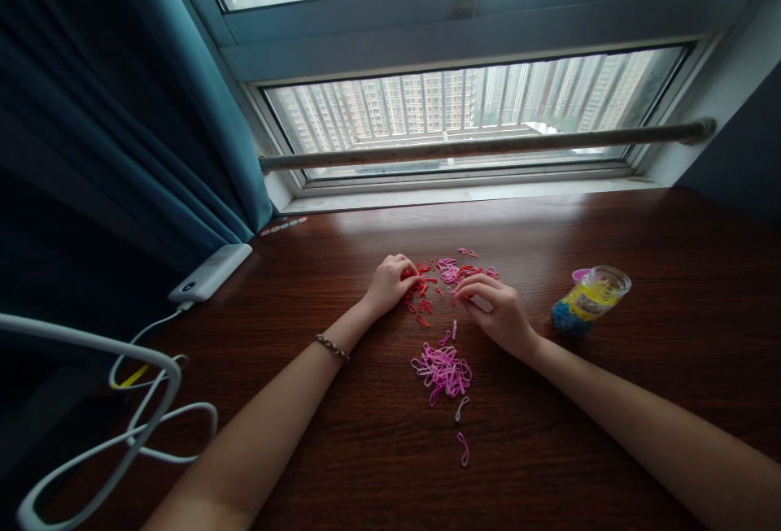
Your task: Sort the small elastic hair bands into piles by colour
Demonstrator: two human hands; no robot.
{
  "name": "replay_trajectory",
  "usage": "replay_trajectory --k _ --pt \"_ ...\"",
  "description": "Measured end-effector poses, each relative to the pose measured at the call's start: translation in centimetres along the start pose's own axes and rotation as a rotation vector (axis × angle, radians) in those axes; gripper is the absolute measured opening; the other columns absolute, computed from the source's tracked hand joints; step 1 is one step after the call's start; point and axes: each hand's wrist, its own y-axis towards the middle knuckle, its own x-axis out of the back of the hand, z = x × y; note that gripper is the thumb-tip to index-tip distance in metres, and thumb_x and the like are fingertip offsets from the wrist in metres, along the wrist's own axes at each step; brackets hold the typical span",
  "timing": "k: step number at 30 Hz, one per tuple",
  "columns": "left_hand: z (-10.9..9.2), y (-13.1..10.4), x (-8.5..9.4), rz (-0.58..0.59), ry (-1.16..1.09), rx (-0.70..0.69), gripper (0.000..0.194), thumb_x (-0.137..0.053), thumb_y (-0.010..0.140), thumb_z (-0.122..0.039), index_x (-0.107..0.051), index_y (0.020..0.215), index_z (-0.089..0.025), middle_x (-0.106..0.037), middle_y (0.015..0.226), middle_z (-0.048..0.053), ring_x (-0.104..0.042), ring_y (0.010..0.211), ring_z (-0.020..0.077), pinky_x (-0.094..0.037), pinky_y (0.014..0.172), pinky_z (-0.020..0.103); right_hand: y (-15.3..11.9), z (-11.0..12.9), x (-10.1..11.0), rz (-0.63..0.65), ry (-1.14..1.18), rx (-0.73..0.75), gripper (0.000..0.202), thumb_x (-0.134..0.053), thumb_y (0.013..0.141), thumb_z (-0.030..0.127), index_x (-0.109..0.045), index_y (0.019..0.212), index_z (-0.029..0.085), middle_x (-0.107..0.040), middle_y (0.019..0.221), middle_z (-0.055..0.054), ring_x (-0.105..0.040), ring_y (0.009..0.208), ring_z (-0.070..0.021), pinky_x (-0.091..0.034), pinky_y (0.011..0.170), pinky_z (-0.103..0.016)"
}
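My left hand rests at the edge of a loose heap of red rubber bands, its fingers curled down onto them. Whatever lies under those fingertips is mostly hidden. Opposite it, my right hand pinches thumb and fingers together, with a small red rubber band at the tips. Just beyond, pink rubber bands mix with more red ones. A separate pile of pink rubber bands lies nearer to me, between my forearms. A whitish band and a single pink band lie in front of that pile.
To the right, a clear jar with a yellow label holds blue bands, and a pink lid sits behind it. A white power bank with a white cable is at left, by the blue curtain. The window sill bounds the brown tabletop.
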Motion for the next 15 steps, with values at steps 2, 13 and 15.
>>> replay_trajectory --k 2,13,15 --pt "0.1 0.1 0.0 -0.026 -0.040 0.008 0.012 -0.060 0.074 -0.028 -0.061 0.067 -0.018 -0.060 0.078 0.002 -0.051 0.081 0.0175 -0.040 0.076 0.030 -0.1 0.5 -0.1 0.181 0.078 0.058 0.012 -0.054 0.079 0.017 -0.065 0.079 0.020 -0.064 0.081 -0.004 -0.058 0.077 -0.0143 -0.047 0.072 -0.027" --pt "-0.4 0.2 0.2 -0.073 -0.529 0.248 0.027 -0.061 0.070 -0.039 -0.061 0.073 -0.013 -0.062 0.068 0.002 -0.054 0.059 0.0121 -0.042 0.056 0.023 -0.2 -1.0 -0.3 0.020 -0.213 -0.053 0.017 -0.051 0.081 0.019 -0.065 0.090 0.022 -0.066 0.088 -0.005 -0.054 0.086 -0.0196 -0.042 0.081 -0.036" --pt "-1.0 0.2 0.5 -0.012 -0.627 0.258 0.026 -0.064 0.068 -0.038 -0.062 0.073 -0.012 -0.063 0.068 0.003 -0.055 0.060 0.0120 -0.043 0.057 0.022 -0.2 -1.5 -0.4 -0.011 -0.321 -0.115 0.018 -0.050 0.080 0.018 -0.065 0.090 0.021 -0.065 0.091 -0.006 -0.053 0.089 -0.0211 -0.040 0.084 -0.038"
